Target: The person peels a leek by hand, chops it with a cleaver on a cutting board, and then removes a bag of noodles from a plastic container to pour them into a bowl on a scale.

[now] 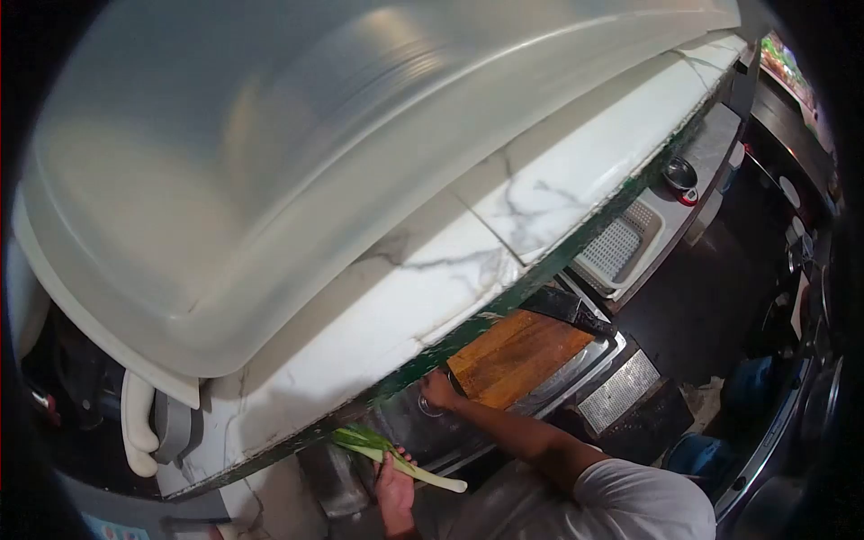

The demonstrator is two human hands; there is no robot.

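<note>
**Holding the long stalk steady by the sink**

Our left hand (394, 490) is closed around a leafy stalk (432, 477) near its middle, the green leaves on one side of our fingers and the pale end on the other. We would do well to keep that grip light but secure, as the layers could bruise or slip, and to support both ends evenly so the pale length doesn't sag.

Our right hand (438, 391) is down in the dark sink (400, 423), beside a metal ring; its fingers are partly hidden, so we cannot tell whether they are clamped on anything. The wooden board (522, 355) sits close by, and the tiled tabletop (432, 270) overhangs, so knuckles need care near its edge.
</note>
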